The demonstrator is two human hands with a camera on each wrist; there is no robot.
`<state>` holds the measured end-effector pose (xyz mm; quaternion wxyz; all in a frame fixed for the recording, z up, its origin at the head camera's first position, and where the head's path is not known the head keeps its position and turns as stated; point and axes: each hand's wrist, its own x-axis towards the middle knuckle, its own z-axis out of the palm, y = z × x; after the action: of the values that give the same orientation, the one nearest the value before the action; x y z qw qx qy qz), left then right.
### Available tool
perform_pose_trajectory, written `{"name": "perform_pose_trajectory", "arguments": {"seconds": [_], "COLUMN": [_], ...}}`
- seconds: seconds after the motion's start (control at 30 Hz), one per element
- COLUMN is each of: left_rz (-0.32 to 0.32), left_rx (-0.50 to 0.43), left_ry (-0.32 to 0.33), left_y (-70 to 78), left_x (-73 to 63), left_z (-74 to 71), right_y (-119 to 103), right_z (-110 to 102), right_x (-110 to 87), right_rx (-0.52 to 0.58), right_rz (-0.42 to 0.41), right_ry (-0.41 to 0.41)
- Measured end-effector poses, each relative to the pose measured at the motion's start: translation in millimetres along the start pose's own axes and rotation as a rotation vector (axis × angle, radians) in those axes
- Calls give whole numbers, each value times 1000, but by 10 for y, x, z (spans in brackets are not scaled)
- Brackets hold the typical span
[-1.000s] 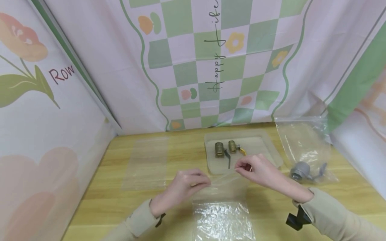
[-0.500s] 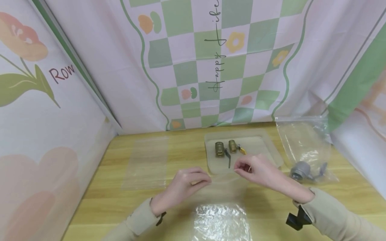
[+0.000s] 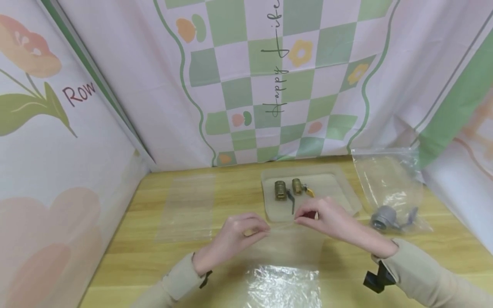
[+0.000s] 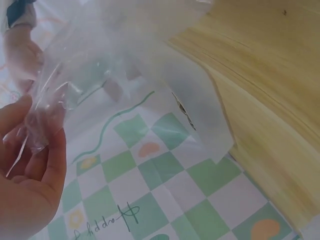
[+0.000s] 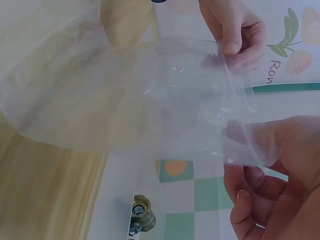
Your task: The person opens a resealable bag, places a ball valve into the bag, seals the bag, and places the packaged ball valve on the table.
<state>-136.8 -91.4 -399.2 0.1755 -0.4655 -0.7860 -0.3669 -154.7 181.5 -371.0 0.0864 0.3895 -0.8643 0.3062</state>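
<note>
Left hand [image 3: 236,237], right hand [image 3: 325,218] pinch clear bag [image 3: 283,285] between them, long axis trailing back below; yellow-handled valve [image 3: 297,187] just beyond right hand, farther from left.

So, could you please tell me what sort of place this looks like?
Probably a curtained-off tabletop workspace: patterned curtains hang behind a wood-grain table, where a tray holds brass-coloured valves.

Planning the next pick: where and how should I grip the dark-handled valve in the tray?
Probably by its brass body, coming from above and the left. The dark lever sticks out on the right, running nearward, and the yellow-handled valve sits close on that side, so the left flank looks freer.
</note>
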Motion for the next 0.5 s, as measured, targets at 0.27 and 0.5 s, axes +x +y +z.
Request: {"name": "perform_pose_trajectory", "arguments": {"seconds": [0.27,0.5], "left_rz": [-62,7], "left_rx": [-17,-13], "left_ry": [-27,-27], "left_y": [-7,15], "left_x": [-20,-22], "left_z": [-10,-7], "right_y": [22,19], "right_z": [4,11], "right_x": [14,6], "right_rx": [-38,-79], "right_rz": [-9,-2], "right_ry": [33,76]}}
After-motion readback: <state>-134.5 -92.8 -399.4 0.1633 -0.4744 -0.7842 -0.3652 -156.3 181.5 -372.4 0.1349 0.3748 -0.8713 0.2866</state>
